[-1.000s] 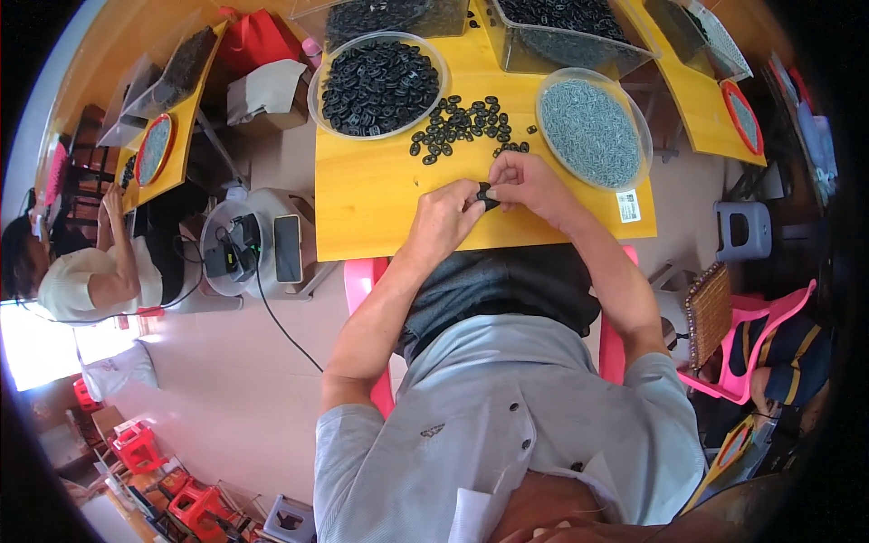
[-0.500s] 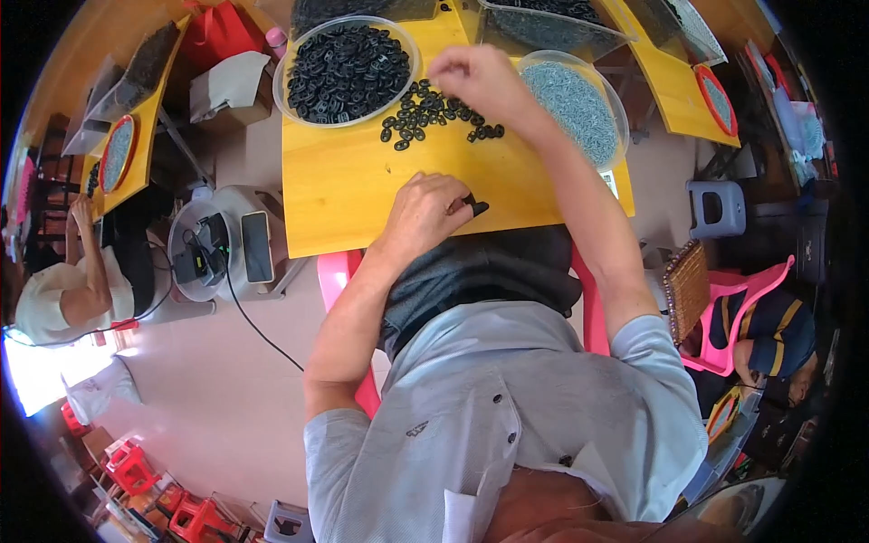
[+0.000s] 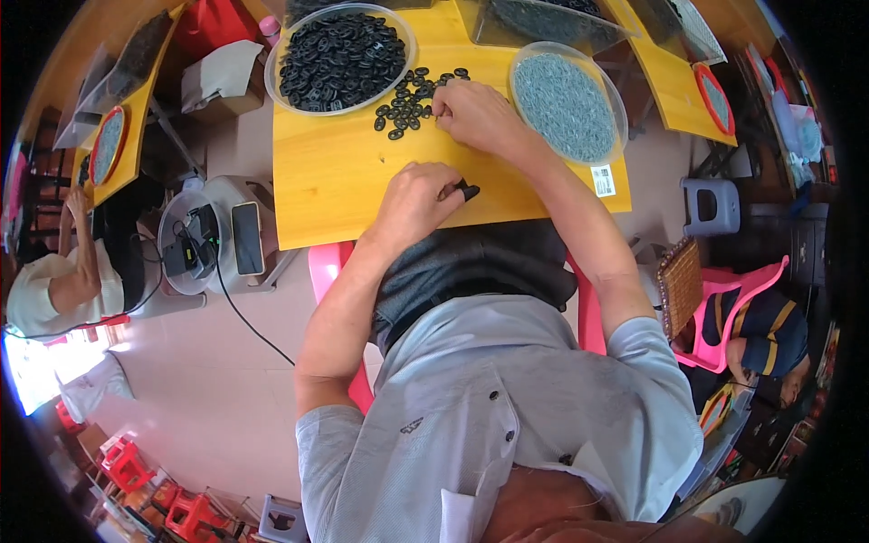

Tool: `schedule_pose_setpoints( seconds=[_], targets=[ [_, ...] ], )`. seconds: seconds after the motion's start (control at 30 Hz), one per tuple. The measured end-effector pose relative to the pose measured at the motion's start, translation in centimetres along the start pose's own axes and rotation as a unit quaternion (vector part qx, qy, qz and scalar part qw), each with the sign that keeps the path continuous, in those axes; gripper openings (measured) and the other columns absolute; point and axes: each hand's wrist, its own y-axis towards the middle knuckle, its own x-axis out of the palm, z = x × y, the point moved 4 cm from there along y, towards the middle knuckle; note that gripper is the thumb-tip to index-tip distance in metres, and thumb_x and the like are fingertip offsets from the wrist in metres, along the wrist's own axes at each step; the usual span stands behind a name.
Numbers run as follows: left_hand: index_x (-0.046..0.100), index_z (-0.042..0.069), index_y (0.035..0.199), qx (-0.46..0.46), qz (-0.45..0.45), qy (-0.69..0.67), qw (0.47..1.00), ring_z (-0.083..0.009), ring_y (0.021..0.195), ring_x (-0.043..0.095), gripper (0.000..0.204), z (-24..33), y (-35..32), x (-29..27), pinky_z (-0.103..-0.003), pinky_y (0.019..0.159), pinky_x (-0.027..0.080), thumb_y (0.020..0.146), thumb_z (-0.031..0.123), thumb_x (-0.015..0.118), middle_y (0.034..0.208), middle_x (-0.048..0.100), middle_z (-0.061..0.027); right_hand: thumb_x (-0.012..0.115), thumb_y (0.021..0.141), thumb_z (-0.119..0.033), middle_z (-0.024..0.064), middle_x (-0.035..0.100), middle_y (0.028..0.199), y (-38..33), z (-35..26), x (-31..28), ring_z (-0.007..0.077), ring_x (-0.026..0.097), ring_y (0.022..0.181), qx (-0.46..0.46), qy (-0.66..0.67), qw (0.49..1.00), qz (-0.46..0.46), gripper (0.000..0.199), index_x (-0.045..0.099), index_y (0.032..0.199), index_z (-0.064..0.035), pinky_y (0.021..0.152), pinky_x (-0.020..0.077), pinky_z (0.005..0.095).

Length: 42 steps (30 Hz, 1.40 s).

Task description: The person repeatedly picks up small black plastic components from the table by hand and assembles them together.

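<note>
My left hand (image 3: 416, 201) is curled near the table's front edge. Something black (image 3: 469, 193) shows at its thumb tip; whether this is a held piece or a cover on the thumb cannot be made out. My right hand (image 3: 475, 116) is at the right side of a loose spread of small black oval pieces with holes (image 3: 414, 101), fingers bent down and together. Its fingertips hide whatever they touch. Behind my left hand a round clear tub (image 3: 274, 77) is heaped with more black pieces (image 3: 342, 63). Beside my right forearm sits a round tub of small silvery screw-like parts (image 3: 563, 107).
Clear bins (image 3: 543, 32) stand at the far edge of the yellow table (image 3: 335, 195). On the left, a phone (image 3: 247, 238) lies near a basin of black adapters (image 3: 192, 249) with a trailing cable. A person (image 3: 81, 281) works at another table; a pink chair (image 3: 747, 308) is right.
My right hand has come down and nearer from above the spread to its right side. My left hand stays curled near the front edge. The whole view has shifted slightly.
</note>
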Motion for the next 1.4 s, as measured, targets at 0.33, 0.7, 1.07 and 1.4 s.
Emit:
schedule_pose_setpoints(
  seconds=[0.33, 0.7, 1.07, 1.4],
  targets=[
    [0.066, -0.004, 0.103, -0.185, 0.226, -0.250, 0.923, -0.0040, 0.065, 0.057, 0.019, -3.1, -0.1, -0.7, -0.022, 0.062, 0.047, 0.087, 0.004, 0.066, 0.083, 0.071, -0.0057, 0.067, 0.084, -0.008, 0.0060, 0.068, 0.078, -3.1, -0.5, -0.8, 0.0140, 0.064, 0.068, 0.124, 0.406, 0.905, -0.022, 0.010, 0.068, 0.090, -0.0008, 0.063, 0.0492, 0.0265],
    [0.067, -0.002, 0.100, -0.184, 0.173, -0.377, 0.891, 0.0003, 0.067, 0.053, 0.011, -2.9, -0.2, 0.7, -0.016, 0.057, 0.039, 0.089, -0.001, 0.065, 0.083, 0.068, -0.0004, 0.067, 0.088, -0.008, 0.0034, 0.067, 0.078, -8.0, -0.6, 1.1, 0.0091, 0.062, 0.070, 0.150, 0.588, 0.794, 0.038, 0.013, 0.066, 0.098, 0.0005, 0.065, 0.0486, 0.0222],
    [0.064, -0.006, 0.101, -0.188, 0.129, -0.420, 0.878, -0.0141, 0.079, 0.068, 0.012, -1.7, 0.3, 0.4, -0.023, 0.072, 0.054, 0.090, -0.003, 0.060, 0.089, 0.070, -0.0104, 0.071, 0.080, -0.006, 0.0020, 0.064, 0.076, -8.4, -0.3, -0.1, 0.0116, 0.061, 0.063, 0.082, 0.372, 0.919, 0.106, 0.012, 0.067, 0.091, -0.0027, 0.058, 0.0469, 0.0247],
    [0.065, -0.005, 0.103, -0.222, 0.124, -0.560, 0.789, -0.0181, 0.078, 0.068, 0.014, -2.9, 0.1, 0.2, -0.027, 0.072, 0.054, 0.091, 0.000, 0.062, 0.092, 0.069, -0.0124, 0.071, 0.078, -0.003, 0.0079, 0.064, 0.081, -9.0, -2.1, -1.9, 0.0264, 0.064, 0.070, -0.214, 0.145, 0.941, 0.220, 0.010, 0.066, 0.086, -0.0033, 0.061, 0.0514, 0.0334]
  ],
)
